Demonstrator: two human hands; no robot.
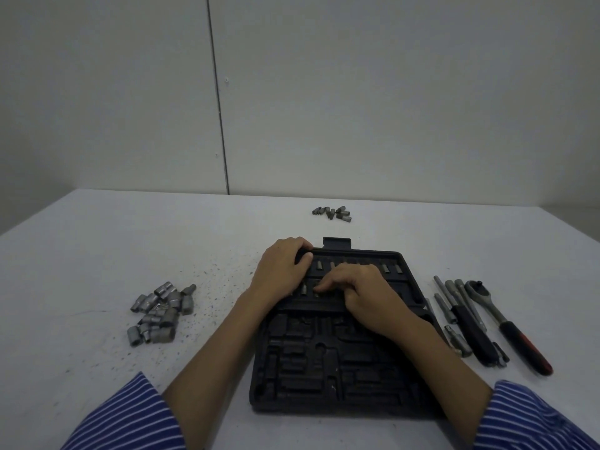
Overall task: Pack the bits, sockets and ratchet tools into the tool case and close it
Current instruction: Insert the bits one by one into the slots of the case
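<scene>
the open black tool case (328, 362) lies on the counter (97, 254). the left hand (282, 271) grips the case's far left corner, fingers curled over its edge. the right hand (363, 293) presses a bit (316, 291) into a slot with curled fingertips. sockets (159, 313) lie left, ratchet tools (480, 319) right.

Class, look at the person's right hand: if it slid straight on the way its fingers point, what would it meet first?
Probably the left hand: the right hand points leftward across the tool case, though depth is unclear.

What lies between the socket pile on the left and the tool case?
Only bare table with dark specks separates the socket pile from the tool case; the left forearm crosses nearer, head view.
</scene>
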